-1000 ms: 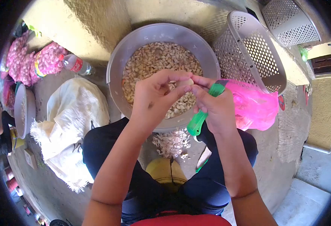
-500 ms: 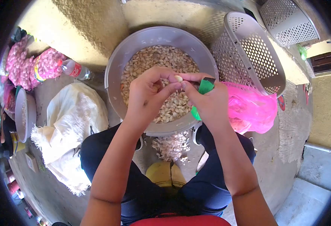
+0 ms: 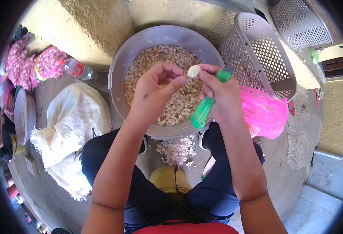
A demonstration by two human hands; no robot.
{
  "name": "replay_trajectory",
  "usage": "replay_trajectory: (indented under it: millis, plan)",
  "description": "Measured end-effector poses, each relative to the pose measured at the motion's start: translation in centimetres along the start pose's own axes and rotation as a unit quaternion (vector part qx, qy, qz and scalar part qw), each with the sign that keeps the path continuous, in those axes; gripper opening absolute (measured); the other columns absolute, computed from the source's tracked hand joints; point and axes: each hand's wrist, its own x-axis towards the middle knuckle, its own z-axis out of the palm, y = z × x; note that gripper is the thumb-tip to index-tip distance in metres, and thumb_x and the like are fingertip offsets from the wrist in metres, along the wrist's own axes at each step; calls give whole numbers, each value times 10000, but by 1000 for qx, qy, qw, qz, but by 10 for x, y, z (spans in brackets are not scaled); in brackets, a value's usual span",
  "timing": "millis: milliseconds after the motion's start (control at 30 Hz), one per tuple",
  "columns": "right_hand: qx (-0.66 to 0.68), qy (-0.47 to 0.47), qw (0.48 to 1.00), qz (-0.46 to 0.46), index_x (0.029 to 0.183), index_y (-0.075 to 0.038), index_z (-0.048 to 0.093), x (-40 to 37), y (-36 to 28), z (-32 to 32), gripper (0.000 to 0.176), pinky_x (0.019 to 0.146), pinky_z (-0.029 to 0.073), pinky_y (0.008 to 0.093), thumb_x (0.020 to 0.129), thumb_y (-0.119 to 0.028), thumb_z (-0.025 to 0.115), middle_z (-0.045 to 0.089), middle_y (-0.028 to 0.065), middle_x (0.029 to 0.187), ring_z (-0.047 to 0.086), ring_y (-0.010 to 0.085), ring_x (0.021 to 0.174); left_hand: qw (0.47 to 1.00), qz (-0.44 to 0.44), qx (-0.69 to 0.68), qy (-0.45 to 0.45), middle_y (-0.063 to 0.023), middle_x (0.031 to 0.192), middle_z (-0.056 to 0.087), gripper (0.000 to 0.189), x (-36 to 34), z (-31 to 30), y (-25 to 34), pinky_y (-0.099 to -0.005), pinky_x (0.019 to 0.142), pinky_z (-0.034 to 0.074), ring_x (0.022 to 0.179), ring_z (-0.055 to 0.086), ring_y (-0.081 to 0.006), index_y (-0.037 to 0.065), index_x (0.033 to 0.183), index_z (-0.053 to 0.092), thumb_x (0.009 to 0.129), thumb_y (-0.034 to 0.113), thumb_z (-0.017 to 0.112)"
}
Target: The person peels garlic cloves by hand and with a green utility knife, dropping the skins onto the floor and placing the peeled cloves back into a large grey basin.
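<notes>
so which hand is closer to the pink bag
Right. The right hand, holding the green knife, is just beside the pink bag; the left hand is farther off, over the bowl on the other side.

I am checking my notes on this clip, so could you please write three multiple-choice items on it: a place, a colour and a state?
1. Where is the peeled clove? A in a basket; B at the fingertips of the right hand, above the basin; C on a sack.
2. What colour is the knife handle? A green; B red; C black.
3. How is the basin? A empty; B lidded; C holding many cloves.
Answers: B, the right hand pinches it over the basin; A, the handle in that grip is green; C, cloves cover its bottom.
</notes>
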Motion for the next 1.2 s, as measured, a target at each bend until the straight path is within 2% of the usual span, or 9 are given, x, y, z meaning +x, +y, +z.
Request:
replay_trajectory:
  millis: [133,233,633,700,833,900,933,1033,1200]
  plan:
    - [-3,-6,1000,5,975,35,561,-1,1,2,230,436,409,215,767,-56,593,532,11,636,411,45,465,998,-59,34,-16,18,747,562,136,-1,0,11,-174,583,378,646,461,-29,22,862,589,764,102,640]
    - [1,-25,1000,17,1002,29,551,1,3,1,251,432,408,217,776,-71,590,510,0,617,409,47,458,999,-32,24,-15,33,725,559,123,-2,2,5,-181,563,376,628,458,-29,22,845,604,750,88,647]
    - [-40,-59,996,57,1103,33,492,-1,6,1,346,422,396,205,799,-113,566,521,0,670,384,33,443,951,181,250,14,-70,655,563,99,-4,2,0,-233,490,377,526,464,-85,-4,807,592,738,58,627]
    - [-24,-66,996,64,1116,35,483,0,6,-2,372,419,400,216,792,-125,572,545,24,666,394,44,442,961,133,241,33,-62,644,561,104,-4,-1,3,-229,499,381,536,472,-79,0,811,595,738,66,629]
    - [25,-80,993,81,1125,30,473,0,1,-3,377,431,400,216,785,-108,563,611,102,838,383,43,446,979,38,189,69,-40,632,560,131,0,-8,3,-216,509,377,546,459,-68,8,825,601,735,93,643]
    - [43,-93,990,94,1128,28,471,0,2,-6,379,433,399,216,784,-104,559,615,139,926,380,42,449,985,-27,155,68,0,704,565,130,1,-10,11,-192,538,377,601,462,-44,13,850,596,758,96,634]
    - [40,-91,990,95,1124,26,474,0,2,-6,377,432,398,216,783,-107,564,614,118,881,380,42,445,986,-60,138,67,20,740,567,129,1,-11,13,-180,553,378,628,464,-32,16,862,593,769,98,629]
    - [24,-89,991,101,1111,19,486,-2,1,-5,369,425,395,217,780,-115,581,589,54,744,381,43,432,987,34,159,0,7,744,561,139,2,-10,7,-185,529,377,616,472,-39,19,854,598,746,91,647]
    - [14,-79,991,111,1060,2,516,0,5,-7,329,406,392,232,774,-132,611,462,-29,570,386,46,411,931,195,308,-32,-69,756,538,125,-5,-4,8,-269,513,399,567,505,-167,26,812,588,702,56,642]
